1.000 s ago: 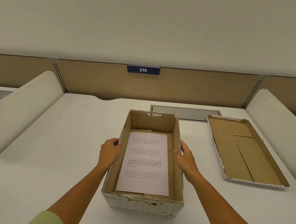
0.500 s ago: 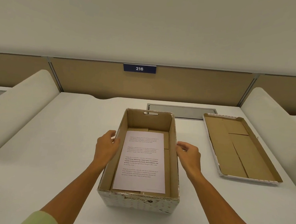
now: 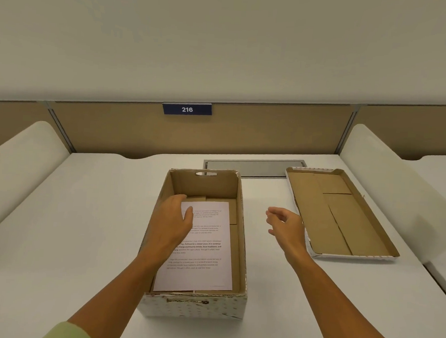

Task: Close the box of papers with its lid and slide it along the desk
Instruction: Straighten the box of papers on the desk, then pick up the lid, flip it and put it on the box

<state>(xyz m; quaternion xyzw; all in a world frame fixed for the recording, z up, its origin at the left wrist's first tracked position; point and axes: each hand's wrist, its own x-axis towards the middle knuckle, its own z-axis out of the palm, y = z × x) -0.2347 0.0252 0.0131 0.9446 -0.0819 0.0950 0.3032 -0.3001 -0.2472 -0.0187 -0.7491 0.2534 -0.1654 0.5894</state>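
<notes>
White table (image 3: 67, 212) fills the lower view, backed by a tan partition (image 3: 120, 130) carrying a blue plate (image 3: 187, 109) marked 216; a grey hatch (image 3: 255, 168) is set into the tabletop at about 12 o'clock from the box, and rounded white dividers (image 3: 20, 168) close in the sides.

At the centre stands the cardboard box (image 3: 196, 307), open at the top. Its outside is white with small speckles, its inside plain brown, and a hand slot is cut into the far end wall. Its long axis runs from 6 to 12 o'clock, one short end toward the wearer. A printed white sheet of paper (image 3: 207, 248) lies flat on the bottom, its long side along the same line, with text in several paragraphs too small to read.

At roughly 3 o'clock from the box lies the lid (image 3: 343, 216), upside down with its brown inside up and a low white rim round it. It is apart from the box, and its long axis leans slightly from the box's, the near end swung out toward 4 o'clock.

Over the box's left wall the left hand (image 3: 171, 225) hangs, fingers loosely spread and the thumb over the sheet's upper left corner, gripping nothing. Between box and lid, above bare table, the right hand (image 3: 287, 229) hovers with fingers curled but apart, empty, just short of the lid's near long edge.
</notes>
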